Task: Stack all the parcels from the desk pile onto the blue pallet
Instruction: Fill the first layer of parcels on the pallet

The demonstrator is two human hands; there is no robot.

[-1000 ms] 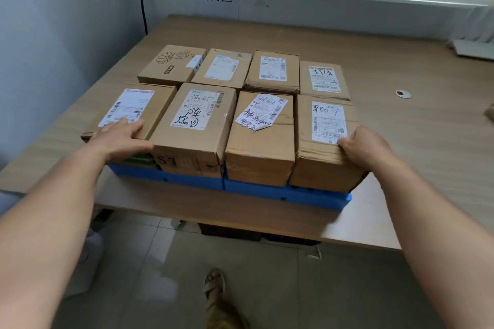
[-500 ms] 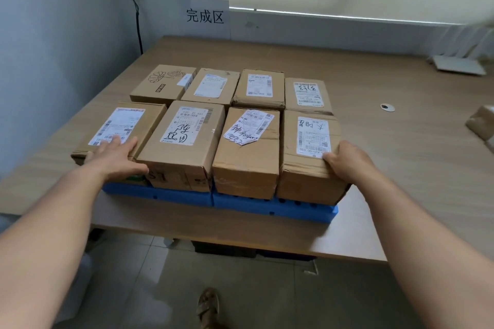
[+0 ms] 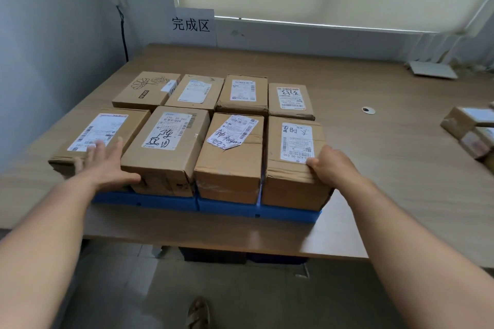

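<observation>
Brown cardboard parcels (image 3: 230, 168), eight in all and each with a white shipping label, sit in two rows of four on the flat blue plastic pallet (image 3: 165, 201). The pallet lies near the front edge of the light wooden tabletop (image 3: 374, 168). The boxes in each row stand side by side, touching or nearly so. Your left grip (image 3: 107, 160) is open: its fingers lie straight and flat on top of the front-left parcel (image 3: 80, 128), reaching onto its label, while the thumb rests against the near face of the neighbouring parcel (image 3: 165, 157), the one marked with handwritten black characters. Your right grip (image 3: 331, 165) holds the near right corner of the front-right parcel (image 3: 291, 187), with the thumb on the top face at the label's edge and the fingers curled over the side. Further cardboard parcels (image 3: 466, 128) lie well apart at the right edge of the tabletop, cut off by the frame. A small white round disc (image 3: 368, 110) lies between them and the pallet. A white paper sign (image 3: 192, 25) with black characters stands against the back wall, and a flat white device (image 3: 431, 70) lies at the far right. Your sandalled foot (image 3: 199, 312) shows on the floor below.
</observation>
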